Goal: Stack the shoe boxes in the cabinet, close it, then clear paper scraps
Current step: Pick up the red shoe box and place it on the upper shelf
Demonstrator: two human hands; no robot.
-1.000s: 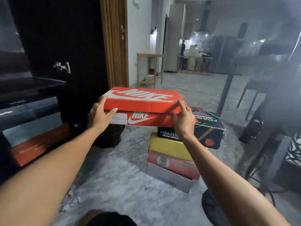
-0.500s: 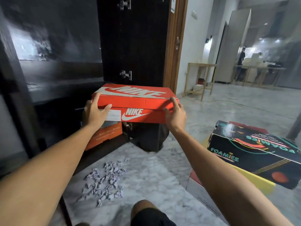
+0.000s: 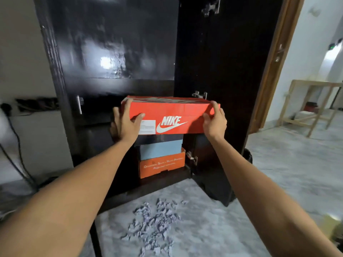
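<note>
Left fingers (image 3: pixel 128 110) curled over the near-left top corner of the red box (image 3: pixel 172 117), thumb pressed on its front face by the white label (image 3: pixel 147 127); left hand (image 3: pixel 126 125) gripping that end. Right fingers (image 3: pixel 215 106) hooked over the top right corner, thumb against the front edge; right hand (image 3: pixel 215 123) gripping the other end. Held level between both hands at the cabinet (image 3: pixel 115 52) opening, just above the blue box (image 3: pixel 160 149); whether touching it or not cannot be told. Below that, resting on an orange box (image 3: pixel 161 164) on the cabinet floor, both inside the lower compartment.

Glossy black cabinet, upper front reflecting a light, a metal handle (image 3: pixel 79 104) on the left panel. Door (image 3: pixel 222 71) swung open to the right, with hinges (image 3: pixel 199 94) on its inner face. Paper scraps (image 3: pixel 156 219) heaped on the grey marble floor (image 3: pixel 278 173) in front of the cabinet, between the forearms. Black cable (image 3: pixel 13 145) trailing down the pale wall at left. Wooden door frame (image 3: pixel 272 62) right of the open door, and beyond it a bare wooden table (image 3: pixel 315 102) on the same marble floor in a lit room.
</note>
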